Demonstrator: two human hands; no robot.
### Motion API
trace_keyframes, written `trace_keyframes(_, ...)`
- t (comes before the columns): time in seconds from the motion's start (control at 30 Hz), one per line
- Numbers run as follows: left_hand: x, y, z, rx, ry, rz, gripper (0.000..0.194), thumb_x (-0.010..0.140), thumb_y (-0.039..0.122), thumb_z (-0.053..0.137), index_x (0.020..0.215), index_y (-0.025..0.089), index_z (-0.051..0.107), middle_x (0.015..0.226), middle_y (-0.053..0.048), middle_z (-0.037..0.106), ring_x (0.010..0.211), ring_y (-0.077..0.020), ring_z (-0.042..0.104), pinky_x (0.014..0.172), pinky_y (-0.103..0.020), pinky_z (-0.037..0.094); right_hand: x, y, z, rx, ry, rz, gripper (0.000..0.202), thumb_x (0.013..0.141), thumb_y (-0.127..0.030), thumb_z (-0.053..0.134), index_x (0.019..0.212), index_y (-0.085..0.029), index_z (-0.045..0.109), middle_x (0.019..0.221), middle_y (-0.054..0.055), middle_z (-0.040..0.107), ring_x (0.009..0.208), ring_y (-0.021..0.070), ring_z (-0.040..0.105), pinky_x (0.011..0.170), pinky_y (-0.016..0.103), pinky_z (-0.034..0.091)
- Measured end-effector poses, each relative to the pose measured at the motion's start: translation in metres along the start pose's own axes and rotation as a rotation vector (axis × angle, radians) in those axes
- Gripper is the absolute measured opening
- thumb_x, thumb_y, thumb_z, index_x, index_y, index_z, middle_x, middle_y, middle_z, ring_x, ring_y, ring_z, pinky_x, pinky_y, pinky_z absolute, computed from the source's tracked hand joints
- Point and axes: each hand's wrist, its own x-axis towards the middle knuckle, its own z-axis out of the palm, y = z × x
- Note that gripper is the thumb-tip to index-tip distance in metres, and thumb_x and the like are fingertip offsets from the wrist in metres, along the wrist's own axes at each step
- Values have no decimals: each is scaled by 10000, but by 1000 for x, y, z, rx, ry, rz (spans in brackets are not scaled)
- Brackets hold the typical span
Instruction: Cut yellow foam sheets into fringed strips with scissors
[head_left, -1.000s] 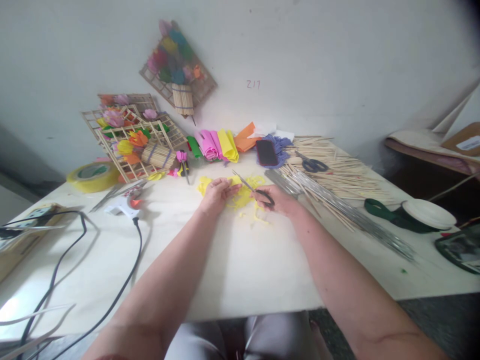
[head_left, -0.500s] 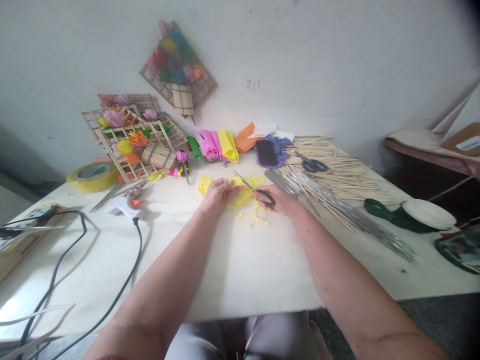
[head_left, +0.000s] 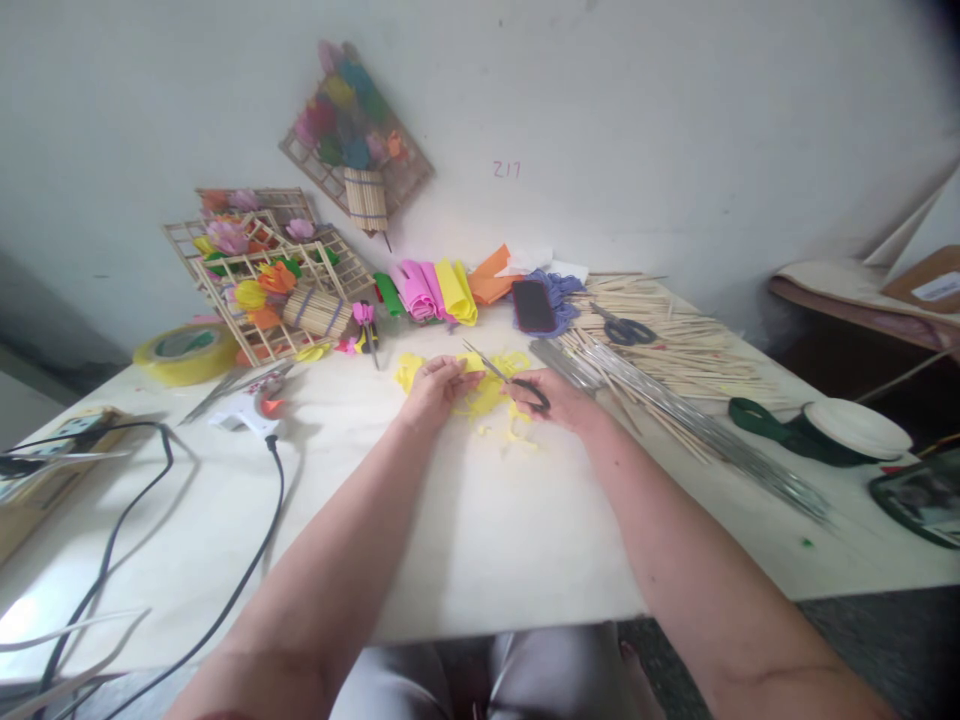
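My left hand [head_left: 438,388] pinches a small piece of yellow crepe paper [head_left: 472,363] between thumb and fingers. Scissors with black handles [head_left: 531,393] are gripped in my right hand [head_left: 553,398], their blades pointing up and left beside that piece. Whether the blades touch the paper I cannot tell. Under and around both hands lie yellow paper scraps [head_left: 517,362] and thin curled offcuts [head_left: 521,438] on the white table.
Crepe paper rolls [head_left: 456,292], a phone [head_left: 533,306] on blue cord, and a second pair of scissors [head_left: 626,328] lie behind. Sticks [head_left: 690,350] and wires [head_left: 720,450] spread rightward. Leftward are a glue gun [head_left: 247,415], tape [head_left: 184,355] and flower-trimmed lattice frames [head_left: 262,270].
Almost nothing differs. The scissor blades and the yellow piece at my left fingertips have shifted very slightly; both hands keep their places.
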Motion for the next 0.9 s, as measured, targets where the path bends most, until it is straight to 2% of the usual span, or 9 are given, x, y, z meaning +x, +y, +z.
trace_keyframes(0.23,0,0,0,15,20,11,208,600,204,702,675,131,522,592,-10,594,698,-193,655,706,-321,528,-2,-3,2,-15,14,-9,278,660,-389,640,658,-142,511,435,-74,415,319,24,320,312,178,188)
trace_keyframes(0.63,1,-1,-2,18,30,28,198,600,219,701,666,128,538,581,-30,617,671,-187,648,651,-290,516,-3,-4,3,-59,4,-11,261,650,-370,635,714,-133,548,413,-81,396,309,28,300,322,191,168)
trace_keyframes(0.9,2,0,-2,24,45,40,183,608,224,694,693,116,573,588,-34,621,648,-172,640,616,-262,509,-2,-3,3,-66,-9,-24,254,663,-371,631,656,-146,515,416,-83,385,319,28,293,323,187,169)
